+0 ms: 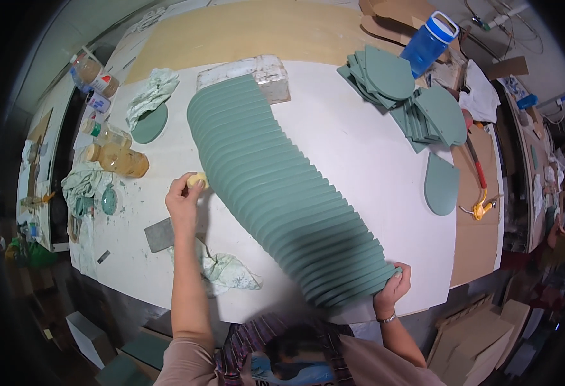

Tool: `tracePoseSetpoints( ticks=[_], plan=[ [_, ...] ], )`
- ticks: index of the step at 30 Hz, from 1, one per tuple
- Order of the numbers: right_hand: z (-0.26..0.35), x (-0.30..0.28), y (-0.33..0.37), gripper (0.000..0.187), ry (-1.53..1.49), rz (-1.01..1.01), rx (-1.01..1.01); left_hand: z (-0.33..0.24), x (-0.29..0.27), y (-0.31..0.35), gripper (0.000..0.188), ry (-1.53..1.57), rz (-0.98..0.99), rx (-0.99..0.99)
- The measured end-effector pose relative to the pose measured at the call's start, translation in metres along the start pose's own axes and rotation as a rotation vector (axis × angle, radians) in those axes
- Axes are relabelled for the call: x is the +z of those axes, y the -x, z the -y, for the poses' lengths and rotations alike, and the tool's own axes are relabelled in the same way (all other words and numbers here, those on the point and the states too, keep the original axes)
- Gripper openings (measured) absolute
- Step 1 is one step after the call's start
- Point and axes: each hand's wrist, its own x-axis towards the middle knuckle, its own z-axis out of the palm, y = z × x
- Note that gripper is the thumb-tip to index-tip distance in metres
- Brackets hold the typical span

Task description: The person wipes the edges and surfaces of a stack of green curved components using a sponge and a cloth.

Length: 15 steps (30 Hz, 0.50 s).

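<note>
A long row of overlapping green round-ended panels (276, 186) runs across the white table, from the far middle to the near right. Its far end leans on a worn, whitish block (275, 80). My left hand (183, 204) pinches a small yellow sponge (197, 180) against or close beside the row's left edge; I cannot tell whether they touch. At the near right end, my right hand (394, 289) is closed around the corner of the nearest green panel.
Loose green panels (385, 72) lie piled at the far right, beside a blue bottle (427, 45). A red-handled tool (475, 161) rests on cardboard at the right. Bottles of amber liquid (123, 161), cloths (228, 269) and a grey rectangular block (160, 235) occupy the left side.
</note>
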Motion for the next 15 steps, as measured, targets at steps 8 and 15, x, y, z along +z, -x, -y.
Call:
tracePoseSetpoints(
  ticks=[8,15],
  plan=[
    [0.005,0.005,0.0,0.026,0.038,-0.03,-0.076,-0.055,0.025,-0.013,0.026,0.05,0.022,0.269],
    [0.003,0.004,0.001,0.027,0.052,-0.023,-0.04,0.018,0.003,0.018,0.028,0.068,-0.013,-0.054]
  ],
)
